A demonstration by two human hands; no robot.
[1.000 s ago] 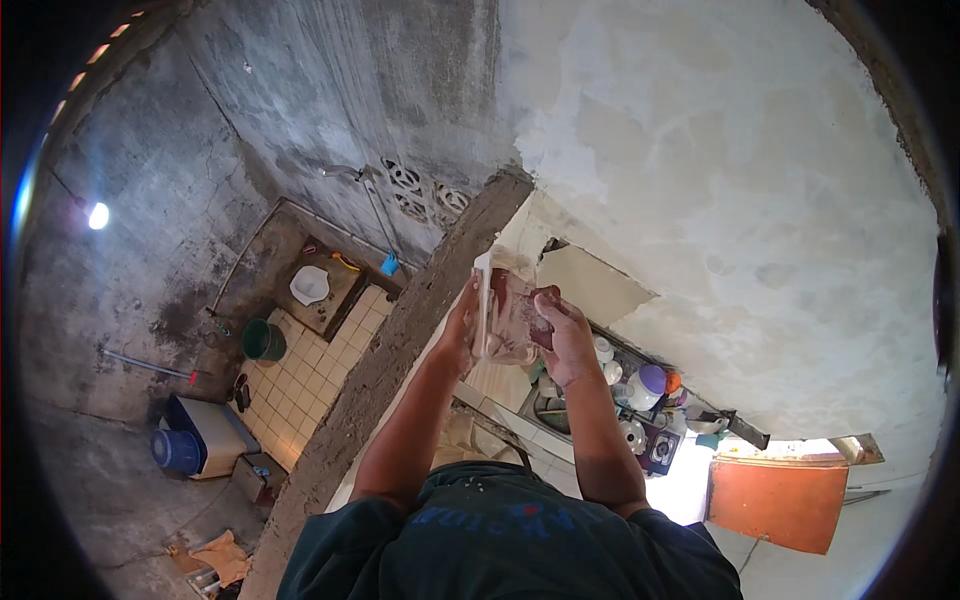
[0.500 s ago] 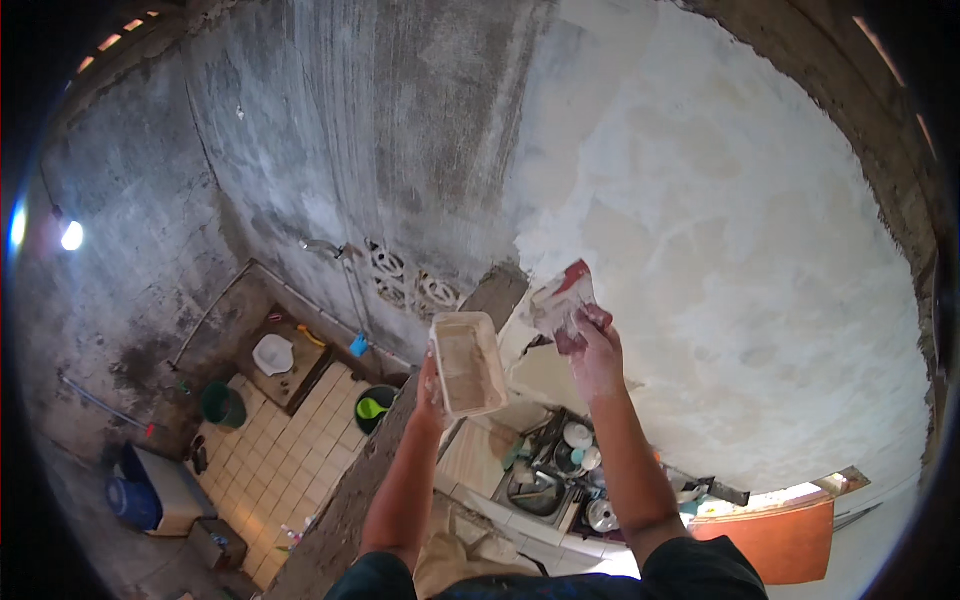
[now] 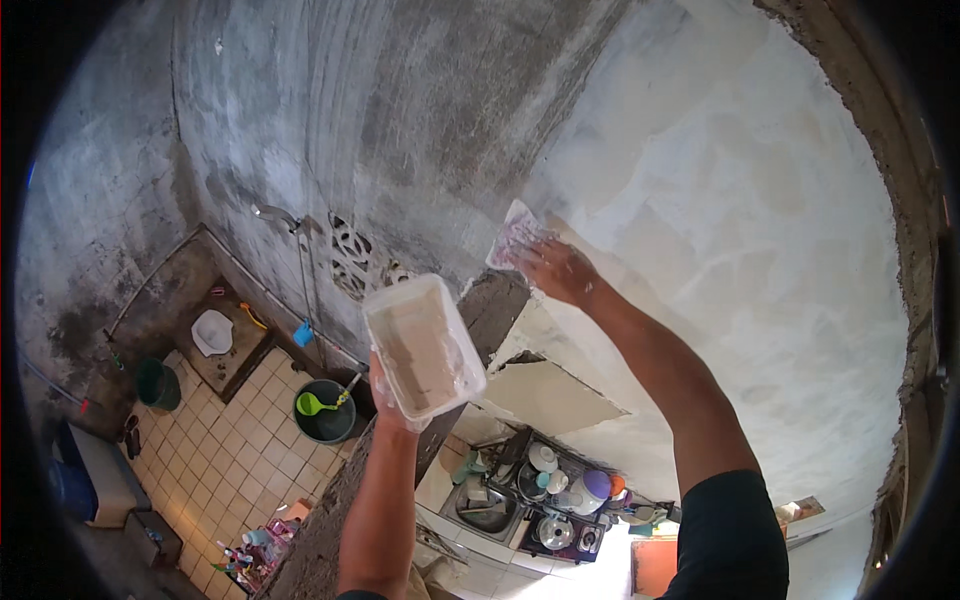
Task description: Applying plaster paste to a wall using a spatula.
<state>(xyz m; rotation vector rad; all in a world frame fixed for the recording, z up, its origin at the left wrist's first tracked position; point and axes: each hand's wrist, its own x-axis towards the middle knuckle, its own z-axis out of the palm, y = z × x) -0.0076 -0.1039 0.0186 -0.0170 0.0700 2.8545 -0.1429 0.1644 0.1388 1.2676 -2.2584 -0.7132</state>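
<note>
My left hand (image 3: 385, 396) supports a white rectangular plastic tub (image 3: 452, 402) from below and along its left side. Pale beige putty (image 3: 412, 338) coats the tub's inside. My right hand (image 3: 562, 271), smeared with white, grips a putty scraper (image 3: 514, 232) with a pale, pinkish-smeared blade. The blade lies at the wall, near the border between the whitish skimmed part (image 3: 720, 230) and the bare grey part (image 3: 450, 110). Whether its whole edge touches the wall, I cannot tell.
Below the tub runs a rough wall top (image 3: 495, 312). At lower left, a tiled floor (image 3: 235, 440) has a squat toilet (image 3: 212, 332) and a dark bucket (image 3: 327, 412) with a green dipper. Lower down are a sink (image 3: 485, 508) and a stove (image 3: 560, 535) with pots.
My right hand has moved up and left, bringing the scraper to the wall by the grey part. The tub has shifted left and tilted, and the whole view has swung.
</note>
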